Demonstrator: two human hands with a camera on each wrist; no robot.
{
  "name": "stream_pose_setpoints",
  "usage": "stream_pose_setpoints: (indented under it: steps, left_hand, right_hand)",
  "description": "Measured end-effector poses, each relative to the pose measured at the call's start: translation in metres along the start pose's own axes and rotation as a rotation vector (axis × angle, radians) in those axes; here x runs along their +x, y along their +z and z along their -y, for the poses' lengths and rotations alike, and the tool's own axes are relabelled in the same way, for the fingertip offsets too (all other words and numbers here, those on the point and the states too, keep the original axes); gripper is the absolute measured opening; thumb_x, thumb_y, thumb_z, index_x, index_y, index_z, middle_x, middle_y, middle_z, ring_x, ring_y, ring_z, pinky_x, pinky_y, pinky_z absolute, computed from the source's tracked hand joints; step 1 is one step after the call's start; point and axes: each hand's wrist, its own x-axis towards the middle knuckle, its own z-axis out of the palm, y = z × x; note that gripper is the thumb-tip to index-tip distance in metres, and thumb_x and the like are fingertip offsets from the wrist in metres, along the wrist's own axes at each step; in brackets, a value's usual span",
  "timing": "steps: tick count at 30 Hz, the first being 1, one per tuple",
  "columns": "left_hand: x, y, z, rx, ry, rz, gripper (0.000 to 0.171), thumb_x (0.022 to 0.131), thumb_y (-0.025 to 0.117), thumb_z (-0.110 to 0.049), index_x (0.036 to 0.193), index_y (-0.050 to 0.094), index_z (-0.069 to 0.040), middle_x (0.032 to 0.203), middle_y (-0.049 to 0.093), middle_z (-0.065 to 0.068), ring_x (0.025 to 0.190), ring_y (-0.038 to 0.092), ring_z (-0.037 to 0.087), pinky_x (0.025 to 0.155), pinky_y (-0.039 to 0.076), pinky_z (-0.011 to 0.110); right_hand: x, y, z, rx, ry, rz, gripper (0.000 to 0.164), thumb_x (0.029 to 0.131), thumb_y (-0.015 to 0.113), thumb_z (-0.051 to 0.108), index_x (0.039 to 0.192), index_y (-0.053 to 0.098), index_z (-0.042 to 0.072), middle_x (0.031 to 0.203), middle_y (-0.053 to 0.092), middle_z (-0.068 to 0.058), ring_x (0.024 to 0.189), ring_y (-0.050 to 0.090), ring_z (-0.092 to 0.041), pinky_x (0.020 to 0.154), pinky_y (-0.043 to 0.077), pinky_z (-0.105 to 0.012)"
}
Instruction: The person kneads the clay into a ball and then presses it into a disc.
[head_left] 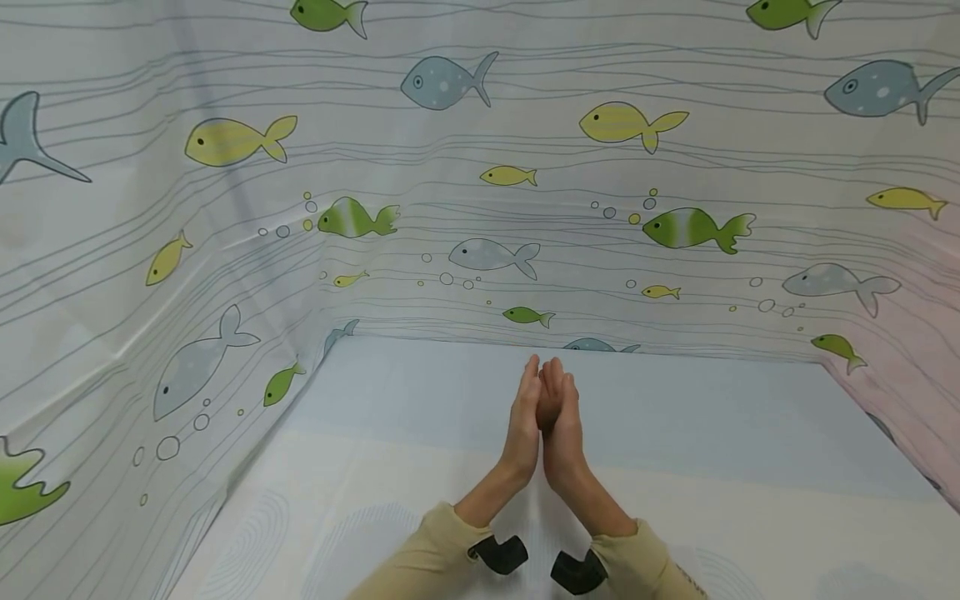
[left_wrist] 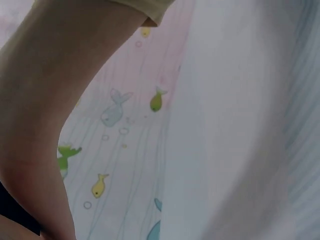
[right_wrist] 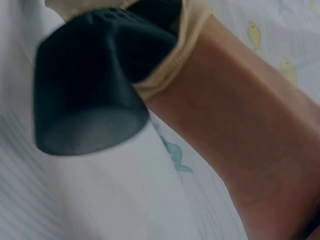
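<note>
In the head view my left hand (head_left: 522, 429) and right hand (head_left: 566, 437) meet palm to palm, upright in front of me. Their fingers are straight and point away, with the fingertips close together. No object shows between the palms, though their inner sides are mostly hidden. The left wrist view is partly filled by the opposite bare forearm (left_wrist: 45, 100) and a beige cuff (left_wrist: 150, 10). In the right wrist view the other forearm (right_wrist: 240, 100) appears, with a black wrist camera (right_wrist: 90, 85) by its cuff.
Below the hands lies a white and pale blue surface (head_left: 420, 392). Fish-printed sheeting (head_left: 555, 275) rises behind it and on the left, and a pinkish part (head_left: 915, 367) stands at the right. Two black wrist cameras (head_left: 504, 555) sit at the sleeve cuffs.
</note>
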Motion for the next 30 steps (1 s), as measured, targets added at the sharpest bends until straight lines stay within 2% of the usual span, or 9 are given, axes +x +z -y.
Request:
stream_pose_setpoints:
  steps: [5,8,11,17,20,30]
  left_hand:
    - [-0.007,0.006,0.000,0.005,-0.004,0.047,0.065,0.105,0.018,-0.040,0.159,0.008,-0.005,0.166,0.009,0.005,0.153,0.004,0.021,0.122,0.004,0.049]
    - [-0.011,0.009,-0.001,0.010,0.000,0.079,0.065,0.105,0.017,-0.040,0.159,0.007,-0.006,0.166,0.007,0.005,0.153,0.001,0.022,0.121,0.003,0.052]
    - [-0.015,0.012,-0.002,0.013,0.001,0.103,0.065,0.105,0.017,-0.041,0.159,0.007,-0.007,0.166,0.006,0.005,0.153,0.000,0.022,0.121,0.002,0.053]
    - [-0.019,0.015,-0.006,0.027,-0.003,0.146,0.069,0.104,0.016,-0.046,0.159,0.002,-0.008,0.166,0.002,0.004,0.153,-0.003,0.022,0.121,0.000,0.054]
    - [-0.018,0.015,-0.006,0.027,-0.009,0.129,0.069,0.104,0.016,-0.046,0.159,0.002,-0.008,0.166,0.002,0.003,0.153,0.000,0.021,0.121,0.001,0.053]
    - [-0.004,0.003,0.000,0.046,-0.017,0.017,0.067,0.105,0.018,-0.042,0.159,0.007,-0.003,0.165,0.010,0.007,0.153,0.005,0.023,0.122,0.005,0.050]
  right_hand:
    - [0.007,-0.007,0.002,0.003,-0.007,-0.047,0.075,0.103,0.017,0.058,0.160,-0.002,0.014,0.167,0.002,-0.004,0.153,0.002,-0.022,0.123,0.003,-0.047]
    - [0.012,-0.012,0.003,0.024,-0.007,-0.072,0.077,0.102,0.019,0.061,0.160,-0.002,0.016,0.167,0.002,-0.002,0.153,0.002,-0.019,0.123,0.004,-0.043]
    - [0.017,-0.017,0.005,0.041,-0.019,-0.086,0.074,0.102,0.017,0.060,0.160,-0.002,0.018,0.167,0.002,0.002,0.153,0.003,-0.015,0.123,0.003,-0.038]
    - [0.021,-0.022,0.008,0.056,-0.039,-0.090,0.068,0.104,0.012,0.054,0.160,-0.003,0.019,0.167,0.000,0.004,0.153,0.001,-0.012,0.123,0.003,-0.037]
    - [0.017,-0.020,0.008,0.046,-0.029,-0.080,0.068,0.104,0.013,0.054,0.161,-0.001,0.019,0.167,0.001,0.004,0.153,0.001,-0.012,0.123,0.003,-0.036]
    - [-0.002,-0.006,-0.002,-0.044,-0.052,0.018,0.068,0.105,0.013,0.049,0.160,0.003,0.010,0.167,0.004,-0.003,0.153,0.002,-0.023,0.122,0.002,-0.047]
